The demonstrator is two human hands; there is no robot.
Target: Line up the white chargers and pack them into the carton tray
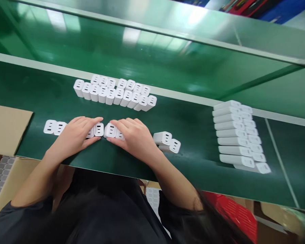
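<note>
White chargers with port slots stand in a front row on the green table. My left hand is wrapped over part of this row, thumb and fingers on either side of a charger. Close beside it, my right hand grips the neighbouring chargers, with a small gap between the two groups. The chargers under both palms are partly hidden. Two more chargers stick out left of my left hand. To the right of my right wrist, two chargers lie tilted.
Behind my hands stands a double row of chargers. Stacked chargers lie at the right. A cardboard piece covers the left table edge. A glossy green panel rises behind the table. Below the front edge are a red crate and boxes.
</note>
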